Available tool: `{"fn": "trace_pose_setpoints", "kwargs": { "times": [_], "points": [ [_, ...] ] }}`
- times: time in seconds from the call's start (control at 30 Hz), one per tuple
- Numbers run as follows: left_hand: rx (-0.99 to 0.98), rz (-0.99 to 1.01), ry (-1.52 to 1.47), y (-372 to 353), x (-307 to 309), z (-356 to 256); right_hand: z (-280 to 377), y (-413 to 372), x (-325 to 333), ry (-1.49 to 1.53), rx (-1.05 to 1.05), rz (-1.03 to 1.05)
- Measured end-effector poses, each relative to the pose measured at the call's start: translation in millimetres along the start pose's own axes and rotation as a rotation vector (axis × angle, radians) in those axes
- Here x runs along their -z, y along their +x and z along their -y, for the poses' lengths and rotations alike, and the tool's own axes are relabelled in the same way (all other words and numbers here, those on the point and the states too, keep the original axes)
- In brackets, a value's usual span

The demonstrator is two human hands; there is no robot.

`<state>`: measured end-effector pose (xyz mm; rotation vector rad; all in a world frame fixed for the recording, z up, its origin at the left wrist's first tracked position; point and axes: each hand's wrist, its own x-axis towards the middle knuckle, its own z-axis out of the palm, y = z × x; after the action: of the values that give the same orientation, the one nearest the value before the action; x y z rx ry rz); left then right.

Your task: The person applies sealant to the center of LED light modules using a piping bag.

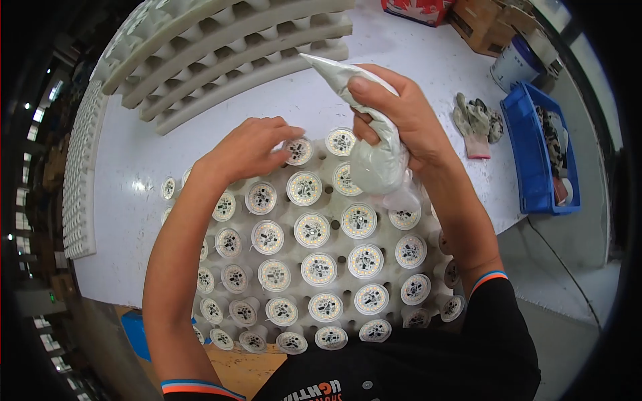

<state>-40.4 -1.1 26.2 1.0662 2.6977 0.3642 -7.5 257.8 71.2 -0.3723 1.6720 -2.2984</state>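
The right hand wraps its fingers tight round a soft, translucent plastic bag of pale paste at centre right, so that it bulges downward like a piping bag. The left hand pinches one LED bulb by its rim, steadying it in the moulded white tray of round, glossy LED discs.

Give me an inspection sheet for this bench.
Surface: white table.
Job's things: foam tray full of LED lamps; soft bag of pale paste.
Clutter: stacked foam trays, gloves, blue bin, white bucket, boxes.
Hands: left hand fingertips on a far-row lamp; right hand grips the bag.
Cables: thin dark line at right, perhaps a cable.
Surroundings: dim shelving at left, unclear.
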Motion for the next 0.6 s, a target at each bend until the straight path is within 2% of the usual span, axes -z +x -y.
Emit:
{"fn": "trace_pose_setpoints", "kwargs": {
  "times": [0.07, 0.17, 0.27, 0.47, 0.57, 0.6],
  "points": [
    [-0.009, -0.056, -0.114, -6.4, 3.1, -11.5, 1.2, -0.4, -3.9, -0.081, 0.050, -0.056],
    [-0.163, -0.023, 0.022, -1.1, -6.7, 3.1, -0.1, 3.7, -3.5, -0.204, 0.091, -0.081],
    [-0.063, 0.120, 0.085, 9.4, 5.9, -4.8, -9.4, 9.5, 1.7, -0.405, 0.177, -0.084],
    [0.235, 0.024, 0.248, 3.7, -0.2, -19.2, -27.4, 11.7, -2.4, -0.748, 0.318, -0.057],
    [0.028, -0.259, 0.074, -9.6, -20.8, -2.5, -42.0, 13.5, -5.2, -0.865, 0.348, -0.021],
    [0.025, -0.192, 0.052, -10.8, -20.3, 0.1, -42.8, 12.2, -8.1, -0.916, 0.317, -0.004]
  ]
}}
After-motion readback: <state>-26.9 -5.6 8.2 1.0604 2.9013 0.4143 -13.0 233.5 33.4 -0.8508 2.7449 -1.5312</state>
